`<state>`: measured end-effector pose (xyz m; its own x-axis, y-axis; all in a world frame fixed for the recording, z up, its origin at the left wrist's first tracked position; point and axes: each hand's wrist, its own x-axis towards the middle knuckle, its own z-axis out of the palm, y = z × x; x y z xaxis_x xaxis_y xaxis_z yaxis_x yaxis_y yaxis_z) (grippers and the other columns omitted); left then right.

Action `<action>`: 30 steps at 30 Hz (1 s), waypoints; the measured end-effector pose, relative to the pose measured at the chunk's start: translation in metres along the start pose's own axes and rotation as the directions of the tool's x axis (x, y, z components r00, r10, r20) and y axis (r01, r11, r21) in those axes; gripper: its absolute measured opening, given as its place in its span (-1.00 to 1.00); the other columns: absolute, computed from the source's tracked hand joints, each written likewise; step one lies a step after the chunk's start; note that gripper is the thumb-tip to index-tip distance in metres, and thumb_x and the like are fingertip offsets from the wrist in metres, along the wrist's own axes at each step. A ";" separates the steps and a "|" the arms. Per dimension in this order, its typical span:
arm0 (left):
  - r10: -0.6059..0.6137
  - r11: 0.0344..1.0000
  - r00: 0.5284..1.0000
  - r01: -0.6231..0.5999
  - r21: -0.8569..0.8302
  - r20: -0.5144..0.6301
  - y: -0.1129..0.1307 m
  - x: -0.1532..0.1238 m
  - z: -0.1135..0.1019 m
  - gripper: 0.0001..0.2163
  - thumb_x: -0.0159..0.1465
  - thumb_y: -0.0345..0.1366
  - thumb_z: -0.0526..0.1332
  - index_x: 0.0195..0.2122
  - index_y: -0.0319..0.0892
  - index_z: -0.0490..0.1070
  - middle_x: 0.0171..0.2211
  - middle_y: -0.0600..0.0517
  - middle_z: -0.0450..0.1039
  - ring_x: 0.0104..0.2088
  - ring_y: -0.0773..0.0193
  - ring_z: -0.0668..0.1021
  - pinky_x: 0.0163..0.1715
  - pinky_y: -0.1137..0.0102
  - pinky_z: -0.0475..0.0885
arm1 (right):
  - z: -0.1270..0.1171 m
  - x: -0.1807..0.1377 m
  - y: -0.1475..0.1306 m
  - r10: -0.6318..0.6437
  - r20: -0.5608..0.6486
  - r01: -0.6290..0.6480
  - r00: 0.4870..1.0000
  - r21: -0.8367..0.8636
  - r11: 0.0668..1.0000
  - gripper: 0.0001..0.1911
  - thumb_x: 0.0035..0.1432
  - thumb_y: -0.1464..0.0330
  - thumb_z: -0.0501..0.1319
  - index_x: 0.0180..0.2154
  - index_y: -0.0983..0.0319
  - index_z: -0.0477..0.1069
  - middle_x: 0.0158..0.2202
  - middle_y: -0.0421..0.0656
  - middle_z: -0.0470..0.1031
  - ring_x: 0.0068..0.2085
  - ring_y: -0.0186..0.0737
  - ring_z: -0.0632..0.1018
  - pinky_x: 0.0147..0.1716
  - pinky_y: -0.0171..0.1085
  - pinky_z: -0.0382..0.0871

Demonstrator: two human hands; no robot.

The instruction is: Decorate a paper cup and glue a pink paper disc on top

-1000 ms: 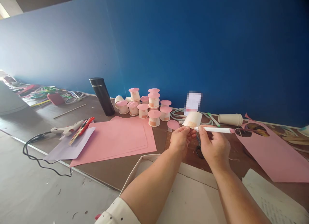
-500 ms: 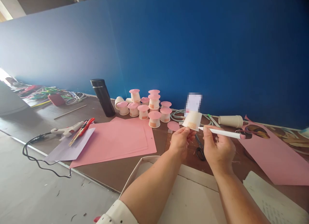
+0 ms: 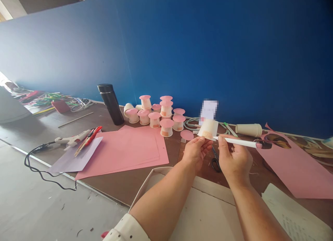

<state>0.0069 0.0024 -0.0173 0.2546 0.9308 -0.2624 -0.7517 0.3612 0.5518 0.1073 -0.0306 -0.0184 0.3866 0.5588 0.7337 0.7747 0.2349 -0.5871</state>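
Note:
My left hand (image 3: 195,151) pinches the rim of an upside-down white paper cup (image 3: 209,127), which has an orange-brown patch low on its side. In my right hand (image 3: 235,161) is a white marker pen (image 3: 238,141) with a pink end, its tip at the cup's lower right side. Whether the tip touches the cup I cannot tell. Behind the hands lie dark-handled scissors (image 3: 215,164), partly hidden. A pink paper disc (image 3: 187,135) rests left of the cup. Several upside-down cups with pink disc tops (image 3: 166,127) stand further left, some stacked.
Pink paper sheets (image 3: 125,147) lie at left, with a glue gun (image 3: 73,139) and red utility knife (image 3: 88,140) on pale paper. A black flask (image 3: 111,104) stands behind. At right are stacked cups (image 3: 248,130) and cut pink paper (image 3: 299,168). An open white box (image 3: 208,213) is below my arms.
The cup has shifted very slightly to the right, and the pen's rear end has moved a little left. Both hands keep their grips.

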 end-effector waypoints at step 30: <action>0.058 0.983 0.996 -0.069 0.170 0.070 -0.008 0.007 -0.008 -0.88 0.27 -0.37 0.33 -0.39 -0.30 0.56 -0.40 -0.07 0.54 -0.35 0.33 0.58 -0.08 0.37 0.49 | 0.004 -0.001 0.006 -0.100 0.041 0.100 0.994 -0.012 0.995 -0.59 0.31 0.09 0.16 -0.24 0.26 0.61 -0.31 0.02 0.67 -0.29 -0.05 0.66 -0.27 -0.22 0.47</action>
<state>0.0097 0.0056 -0.0300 0.2527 0.9519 -0.1735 -0.6531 0.3001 0.6953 0.1095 -0.0264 -0.0246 0.2865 0.5646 0.7740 0.8154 0.2805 -0.5065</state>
